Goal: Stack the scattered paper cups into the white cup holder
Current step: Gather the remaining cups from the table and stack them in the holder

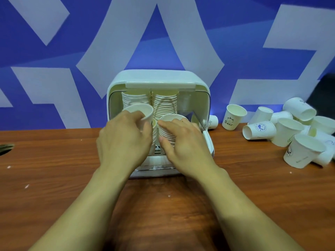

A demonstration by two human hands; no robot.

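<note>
Brown wood-grain table (54,178) is filling the near part of the view, with two bare forearms reaching away from the camera across it toward a white cup holder (159,78) that is standing at the middle of the table, its front open toward the person. Nearest, the left hand (125,140) is curling its fingers around a single paper cup (143,111), gripping it at the front left of the holder with the cup's mouth tilting up and to the right. Just to its right, the right hand (183,140) is closing on a front stack of cups (168,131), thumb on the near side and fingers lying over the rim of the top cup. Behind the hands, inside the holder, two taller stacks are leaning back side by side: a left stack (135,101) and a right stack (165,104). Off to the right of the holder, scattered cups (290,131) are lying heaped on the table, some on their sides and some upright, and one upright cup marked "Bear" (233,117) is standing apart from the heap, nearer the holder. Farthest away, a blue wall (54,60) with pale angular shapes is running behind everything
</note>
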